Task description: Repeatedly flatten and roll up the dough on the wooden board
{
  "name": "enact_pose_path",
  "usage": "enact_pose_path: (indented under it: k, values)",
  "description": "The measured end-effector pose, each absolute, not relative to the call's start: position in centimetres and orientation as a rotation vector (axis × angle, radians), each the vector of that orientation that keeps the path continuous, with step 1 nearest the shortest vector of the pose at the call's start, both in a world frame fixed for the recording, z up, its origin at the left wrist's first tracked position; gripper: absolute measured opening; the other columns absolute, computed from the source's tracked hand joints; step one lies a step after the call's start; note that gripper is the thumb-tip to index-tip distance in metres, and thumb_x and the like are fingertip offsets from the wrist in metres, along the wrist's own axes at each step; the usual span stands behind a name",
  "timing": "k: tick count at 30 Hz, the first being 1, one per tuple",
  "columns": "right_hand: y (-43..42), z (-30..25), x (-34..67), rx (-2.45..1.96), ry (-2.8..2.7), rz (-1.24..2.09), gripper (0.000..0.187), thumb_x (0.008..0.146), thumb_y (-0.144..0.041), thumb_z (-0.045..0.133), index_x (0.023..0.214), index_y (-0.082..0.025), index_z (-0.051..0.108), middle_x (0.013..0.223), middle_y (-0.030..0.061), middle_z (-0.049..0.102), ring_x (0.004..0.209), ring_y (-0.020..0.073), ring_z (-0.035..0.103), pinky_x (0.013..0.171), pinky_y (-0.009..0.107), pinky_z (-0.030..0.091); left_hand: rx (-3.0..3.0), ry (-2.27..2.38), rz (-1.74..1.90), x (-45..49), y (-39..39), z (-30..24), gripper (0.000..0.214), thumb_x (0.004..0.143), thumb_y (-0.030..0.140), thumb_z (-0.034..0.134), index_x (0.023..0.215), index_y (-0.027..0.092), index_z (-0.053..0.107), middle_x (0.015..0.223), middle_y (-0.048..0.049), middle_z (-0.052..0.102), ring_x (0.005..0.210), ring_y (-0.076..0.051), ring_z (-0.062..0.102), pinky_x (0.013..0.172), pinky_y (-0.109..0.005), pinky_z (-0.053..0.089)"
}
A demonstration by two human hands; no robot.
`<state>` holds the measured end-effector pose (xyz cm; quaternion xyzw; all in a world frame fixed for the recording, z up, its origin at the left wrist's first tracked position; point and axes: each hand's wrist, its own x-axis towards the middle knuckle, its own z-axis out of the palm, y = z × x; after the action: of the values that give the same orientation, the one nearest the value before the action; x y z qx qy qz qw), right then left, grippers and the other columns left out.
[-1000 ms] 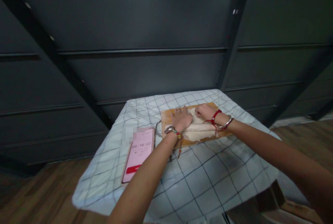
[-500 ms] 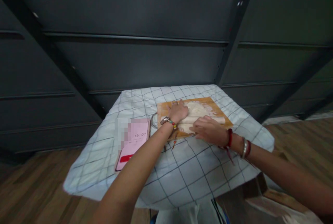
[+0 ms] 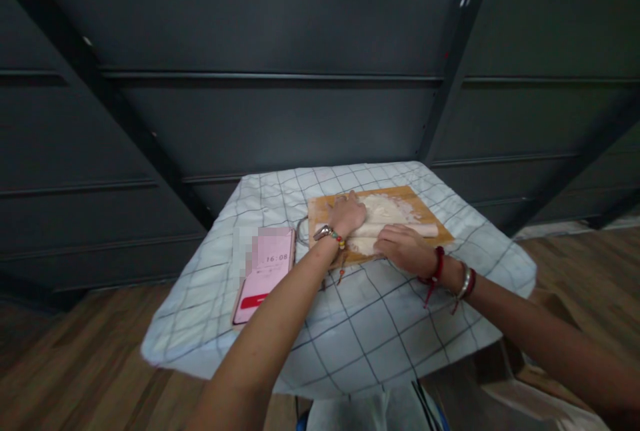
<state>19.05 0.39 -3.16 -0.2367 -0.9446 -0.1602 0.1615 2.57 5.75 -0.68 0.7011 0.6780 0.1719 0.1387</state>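
Observation:
A pale rolling pin lies across a flattened sheet of pale dough on a wooden board. My left hand is over the pin's left part, its fingers curled down beyond the pin and partly hidden. My right hand is closed over the pin right of the middle, fingers bent and knuckles up. Between the two hands a short stretch of pin shows, with dough on both its far and near sides.
A checked white cloth covers the small table. Left of the board lies a phone with a pink screen, partly behind my left forearm. A thin dark cord loop is beside the board. Dark metal panels stand behind the table.
The view has shifted slightly, so the table sits a little farther right. The phone's clock went from 16:07 to 16:08. Both hands keep nearly the same places on the pin.

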Motion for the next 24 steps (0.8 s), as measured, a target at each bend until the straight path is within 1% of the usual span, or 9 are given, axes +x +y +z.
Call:
enact_pose_path:
  k: [3, 5, 8, 11, 14, 18, 21, 22, 24]
  values:
    - [0.2, -3.2, 19.1, -0.68, -2.71, -0.583, 0.025, 0.092, -0.017, 0.041, 0.072, -0.016, 0.057, 0.072, 0.0037, 0.054, 0.071, 0.0156, 0.044, 0.066, 0.029, 0.029, 2.015, 1.965, 0.509, 2.5, 5.7, -0.6, 0.05, 0.088, 0.031, 0.034, 0.134, 0.014, 0.037, 0.13, -0.0171, 0.05, 0.124, -0.029, 0.041, 0.104, -0.046, 0.024]
    - [0.0, -3.1, 19.1, -0.682, -2.709, -0.634, 0.025, 0.092, -0.018, 0.041, 0.072, -0.016, 0.056, 0.071, 0.0035, 0.053, 0.069, 0.0155, 0.044, 0.065, 0.029, 0.028, 2.014, 1.968, 0.512, 2.5, 5.6, -0.5, 0.049, 0.088, 0.031, 0.034, 0.134, 0.014, 0.038, 0.13, -0.0168, 0.05, 0.124, -0.029, 0.041, 0.104, -0.045, 0.024]
    - [-0.2, -3.0, 19.0, -0.686, -2.682, -0.663, 0.023, 0.092, -0.02, 0.042, 0.074, -0.016, 0.056, 0.072, 0.0033, 0.054, 0.069, 0.0154, 0.045, 0.065, 0.029, 0.028, 2.008, 1.974, 0.51, 2.5, 5.7, -0.6, 0.047, 0.088, 0.031, 0.033, 0.132, 0.015, 0.04, 0.13, -0.0163, 0.05, 0.124, -0.029, 0.041, 0.103, -0.046, 0.026]
    - [-0.2, -2.8, 18.9, -0.65, -2.678, -0.649, 0.026, 0.093, -0.018, 0.037, 0.074, -0.017, 0.056, 0.068, 0.0027, 0.053, 0.065, 0.0146, 0.044, 0.063, 0.028, 0.027, 2.02, 1.968, 0.477, 2.5, 5.8, -0.7, 0.047, 0.087, 0.031, 0.032, 0.131, 0.016, 0.041, 0.129, -0.0167, 0.051, 0.121, -0.032, 0.044, 0.1, -0.05, 0.028]
    - [-0.2, -2.8, 18.9, -0.63, -2.68, -0.583, 0.032, 0.093, -0.017, 0.035, 0.067, -0.017, 0.053, 0.063, 0.0023, 0.052, 0.062, 0.0141, 0.043, 0.062, 0.028, 0.029, 2.045, 1.965, 0.452, 2.5, 5.7, -0.7, 0.049, 0.087, 0.031, 0.032, 0.132, 0.016, 0.039, 0.127, -0.017, 0.052, 0.121, -0.033, 0.045, 0.1, -0.051, 0.028]
    - [-1.2, -2.8, 19.7, -0.609, -2.676, -0.378, 0.033, 0.093, -0.021, 0.036, 0.066, -0.016, 0.053, 0.065, 0.0021, 0.054, 0.064, 0.0139, 0.046, 0.062, 0.027, 0.034, 2.031, 1.969, 0.462, 2.5, 5.4, -0.6, 0.048, 0.088, 0.033, 0.032, 0.133, 0.016, 0.038, 0.128, -0.0168, 0.051, 0.12, -0.03, 0.046, 0.1, -0.045, 0.03]
    - [-1.1, -1.6, 21.0, -0.574, -2.662, -0.123, 0.028, 0.094, -0.023, 0.039, 0.074, -0.016, 0.058, 0.073, 0.0019, 0.059, 0.068, 0.0125, 0.051, 0.066, 0.024, 0.039, 2.024, 1.968, 0.469, 2.5, 5.3, -0.6, 0.049, 0.088, 0.034, 0.033, 0.133, 0.016, 0.038, 0.128, -0.0172, 0.051, 0.118, -0.031, 0.048, 0.099, -0.043, 0.032]
    - [-0.6, -0.8, 21.3, -0.609, -2.607, -0.076, 0.025, 0.093, -0.024, 0.04, 0.08, -0.016, 0.059, 0.077, 0.0026, 0.06, 0.072, 0.0124, 0.053, 0.068, 0.024, 0.041, 2.023, 1.966, 0.47, 2.5, 5.3, -0.6, 0.049, 0.088, 0.034, 0.033, 0.133, 0.016, 0.038, 0.128, -0.0171, 0.051, 0.118, -0.031, 0.048, 0.099, -0.043, 0.032]
    - [1.3, 0.9, 21.6, -0.791, -2.475, -0.082, 0.02, 0.092, -0.026, 0.044, 0.091, -0.015, 0.061, 0.087, 0.0053, 0.063, 0.081, 0.0134, 0.056, 0.074, 0.024, 0.043, 2.023, 1.959, 0.458, 2.5, 5.3, -0.5, 0.048, 0.088, 0.035, 0.033, 0.132, 0.017, 0.039, 0.127, -0.0164, 0.052, 0.118, -0.03, 0.048, 0.098, -0.044, 0.032]
